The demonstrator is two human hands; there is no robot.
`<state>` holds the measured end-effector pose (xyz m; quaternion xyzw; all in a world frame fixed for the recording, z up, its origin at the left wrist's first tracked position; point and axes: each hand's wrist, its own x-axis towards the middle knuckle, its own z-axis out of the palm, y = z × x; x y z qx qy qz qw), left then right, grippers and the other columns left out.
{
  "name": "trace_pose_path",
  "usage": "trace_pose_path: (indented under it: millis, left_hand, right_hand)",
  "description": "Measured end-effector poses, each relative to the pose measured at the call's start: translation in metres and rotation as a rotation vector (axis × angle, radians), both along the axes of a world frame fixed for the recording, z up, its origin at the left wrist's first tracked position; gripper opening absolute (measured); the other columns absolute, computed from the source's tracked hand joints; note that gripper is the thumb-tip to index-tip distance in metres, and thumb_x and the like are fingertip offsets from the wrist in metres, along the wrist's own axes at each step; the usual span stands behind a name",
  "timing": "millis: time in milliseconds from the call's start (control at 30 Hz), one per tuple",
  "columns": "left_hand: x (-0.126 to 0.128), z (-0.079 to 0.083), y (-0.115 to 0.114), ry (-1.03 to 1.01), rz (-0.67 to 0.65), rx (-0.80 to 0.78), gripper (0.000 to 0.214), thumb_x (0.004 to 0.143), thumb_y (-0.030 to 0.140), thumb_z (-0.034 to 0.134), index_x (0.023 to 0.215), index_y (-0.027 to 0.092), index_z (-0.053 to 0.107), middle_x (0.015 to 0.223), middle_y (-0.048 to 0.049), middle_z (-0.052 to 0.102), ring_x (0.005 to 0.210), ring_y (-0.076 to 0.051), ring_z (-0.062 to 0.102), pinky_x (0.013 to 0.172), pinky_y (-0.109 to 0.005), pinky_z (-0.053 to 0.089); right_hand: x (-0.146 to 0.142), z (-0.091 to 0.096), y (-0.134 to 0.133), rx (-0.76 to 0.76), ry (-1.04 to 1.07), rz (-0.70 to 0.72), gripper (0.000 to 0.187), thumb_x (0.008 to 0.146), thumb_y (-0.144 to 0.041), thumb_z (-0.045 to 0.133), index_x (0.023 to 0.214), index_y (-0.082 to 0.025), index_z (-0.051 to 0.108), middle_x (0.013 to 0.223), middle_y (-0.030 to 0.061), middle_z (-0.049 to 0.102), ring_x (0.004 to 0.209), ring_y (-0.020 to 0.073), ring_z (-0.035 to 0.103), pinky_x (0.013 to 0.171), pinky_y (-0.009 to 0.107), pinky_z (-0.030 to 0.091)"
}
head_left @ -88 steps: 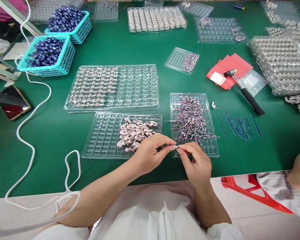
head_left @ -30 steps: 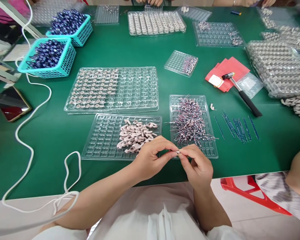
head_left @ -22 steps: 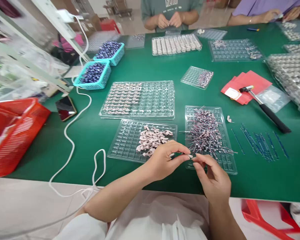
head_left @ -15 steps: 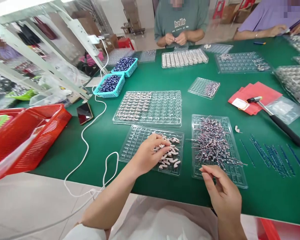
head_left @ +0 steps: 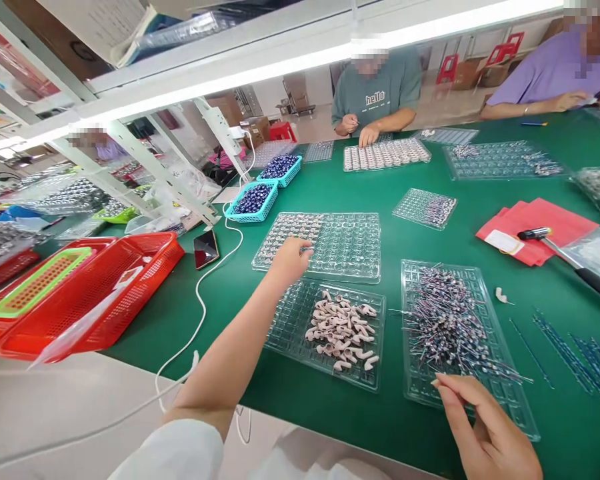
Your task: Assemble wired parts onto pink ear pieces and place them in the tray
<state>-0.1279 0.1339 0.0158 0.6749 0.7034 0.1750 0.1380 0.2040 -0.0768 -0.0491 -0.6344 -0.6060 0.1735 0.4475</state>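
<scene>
My left hand [head_left: 293, 260] reaches over the clear compartment tray [head_left: 350, 250], whose left part is filled with rows of small whitish pieces. Its fingers are pinched, and what lies between them is too small to name. Below it, a second clear tray [head_left: 290, 320] carries a heap of pale curved pieces [head_left: 343, 330]. My right hand [head_left: 485, 427] is at the near end of a third clear tray [head_left: 517, 407]. Thumb and forefinger are pressed together there, and I cannot make out what they hold. A tangled pile of thin-wired parts [head_left: 443, 320] fills much of that tray.
Red baskets [head_left: 145, 273], a phone [head_left: 207, 249] and a white cable [head_left: 200, 287] are on the left. Teal baskets [head_left: 253, 217] hold dark blue parts. A hammer [head_left: 565, 253] lies on red sheets [head_left: 535, 220] at right. Two co-workers sit opposite, beneath a lit shelf [head_left: 280, 63].
My left hand has left the heap of pale curved pieces and moved up and away to the partly filled tray. My right hand stays pinched by the wired parts. The view has tilted upward.
</scene>
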Motion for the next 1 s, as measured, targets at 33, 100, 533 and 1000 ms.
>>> trace_pose_path:
  millis: [33, 100, 533, 1000]
  left_hand:
    - [-0.005, -0.003, 0.017, 0.023, 0.047, -0.001, 0.029, 0.094, 0.03, 0.057, 0.112, 0.013, 0.072, 0.117, -0.017, 0.069, 0.097, -0.026, 0.066, 0.082, -0.034, 0.052]
    - [-0.011, -0.008, 0.043, 0.059, 0.096, -0.03, 0.022, 0.09, 0.031, 0.062, 0.098, 0.014, 0.073, 0.106, -0.0148, 0.073, 0.093, -0.026, 0.066, 0.079, -0.033, 0.05]
    - [-0.014, -0.021, 0.052, 0.034, 0.076, 0.015, 0.019, 0.082, 0.028, 0.069, 0.068, 0.016, 0.064, 0.049, 0.0068, 0.048, 0.075, -0.016, 0.061, 0.079, -0.025, 0.046]
    - [0.088, 0.034, -0.101, -1.016, -0.246, -0.384, 0.02, 0.084, 0.022, 0.063, 0.104, 0.018, 0.063, 0.09, -0.0036, 0.07, 0.074, -0.017, 0.068, 0.068, -0.031, 0.054]
  right_hand:
    - [0.0, -0.002, 0.001, 0.009, 0.004, -0.006, 0.023, 0.09, -0.05, 0.062, 0.093, -0.031, 0.075, 0.091, 0.0037, 0.079, 0.065, 0.021, 0.073, 0.049, 0.03, 0.055]
    - [-0.001, -0.007, 0.003, 0.03, 0.016, -0.008, 0.02, 0.089, -0.045, 0.064, 0.093, -0.03, 0.075, 0.091, 0.004, 0.079, 0.069, 0.0215, 0.073, 0.054, 0.03, 0.057]
    - [0.016, 0.003, 0.003, 0.089, 0.009, -0.064, 0.01, 0.093, -0.021, 0.063, 0.099, -0.025, 0.07, 0.093, 0.0039, 0.071, 0.088, 0.0187, 0.067, 0.077, 0.034, 0.056]
    - [0.032, 0.008, 0.026, -0.097, -0.703, 0.237, 0.013, 0.095, -0.019, 0.058, 0.091, -0.02, 0.07, 0.095, 0.0084, 0.064, 0.09, 0.0241, 0.055, 0.08, 0.039, 0.048]
